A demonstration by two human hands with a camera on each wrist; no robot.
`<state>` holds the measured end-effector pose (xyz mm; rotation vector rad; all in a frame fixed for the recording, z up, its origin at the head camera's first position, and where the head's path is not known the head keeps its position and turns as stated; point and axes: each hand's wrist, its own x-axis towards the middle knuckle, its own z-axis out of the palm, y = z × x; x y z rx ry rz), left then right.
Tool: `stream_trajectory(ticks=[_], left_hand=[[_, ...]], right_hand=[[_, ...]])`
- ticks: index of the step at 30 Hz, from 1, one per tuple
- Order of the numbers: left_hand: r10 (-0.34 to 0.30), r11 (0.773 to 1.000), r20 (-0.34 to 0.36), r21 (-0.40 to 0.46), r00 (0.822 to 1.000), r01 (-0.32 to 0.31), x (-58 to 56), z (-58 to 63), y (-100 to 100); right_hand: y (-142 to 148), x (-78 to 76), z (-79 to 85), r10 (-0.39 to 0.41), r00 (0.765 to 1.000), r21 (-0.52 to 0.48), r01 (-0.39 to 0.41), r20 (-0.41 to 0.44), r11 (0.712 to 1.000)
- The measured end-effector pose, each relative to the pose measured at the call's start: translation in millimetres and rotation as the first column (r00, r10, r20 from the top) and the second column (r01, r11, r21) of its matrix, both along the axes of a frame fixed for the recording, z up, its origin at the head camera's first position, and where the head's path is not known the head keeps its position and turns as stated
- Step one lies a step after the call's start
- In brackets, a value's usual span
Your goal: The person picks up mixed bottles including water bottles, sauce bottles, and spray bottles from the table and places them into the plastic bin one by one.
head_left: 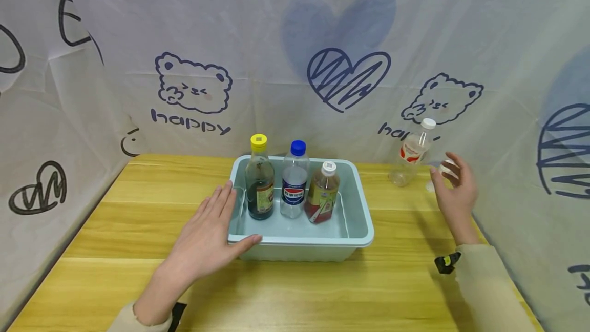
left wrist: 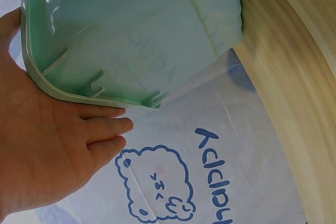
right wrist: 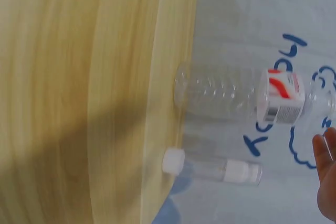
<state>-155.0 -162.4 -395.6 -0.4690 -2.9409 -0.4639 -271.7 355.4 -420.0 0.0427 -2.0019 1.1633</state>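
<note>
A light blue plastic basin [head_left: 304,241] stands on the wooden table. Along its left rim lies my left hand [head_left: 207,234], fingers straight and thumb over the front corner. Three bottles stand inside: a dark sauce bottle [head_left: 260,193] with a yellow cap, a Pepsi-labelled bottle [head_left: 293,192] with a blue cap, and a drink bottle [head_left: 322,196] with a white cap and reddish liquid. My right hand [head_left: 456,193], fingers loosely bent, is close to a small clear bottle [right wrist: 242,171] standing on its white cap. Beside that is a taller clear bottle [right wrist: 220,90] with a red-and-white label.
Printed white cloth [head_left: 272,96] hangs behind the table [head_left: 161,188] and along both sides. The two clear bottles stand near the back right edge, right of the basin. Dark straps show at both wrists.
</note>
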Motion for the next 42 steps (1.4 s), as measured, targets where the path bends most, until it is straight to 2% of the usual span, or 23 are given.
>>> stream_trajectory(ticks=[6,15,22,32,42], left_hand=[[0.000,1.000,-0.005,-0.002,1.000,0.000,0.0,-1.1,-0.2],[-0.004,1.000,-0.007,-0.006,1.000,0.004,-0.3,-2.1,-0.1],[-0.003,1.000,-0.008,-0.009,1.000,0.003,-0.6,-1.1,-1.4],[-0.003,1.000,-0.003,-0.023,1.000,0.003,-0.8,-1.1,-1.3],[0.000,1.000,-0.004,-0.017,1.000,0.000,-1.3,-1.1,-1.3]], right_hand=[[15.5,-7.2,5.8,-0.085,0.995,0.016,0.084,0.056,0.996],[37.0,-18.1,2.0,-0.171,0.972,0.124,0.152,0.160,0.981],[47.7,-28.6,-0.6,-0.169,0.946,0.107,0.144,0.278,0.984],[58.2,-37.5,-6.0,-0.159,0.881,0.057,0.149,0.445,0.987],[65.8,-50.3,-15.6,-0.149,0.847,0.077,0.128,0.510,0.989]])
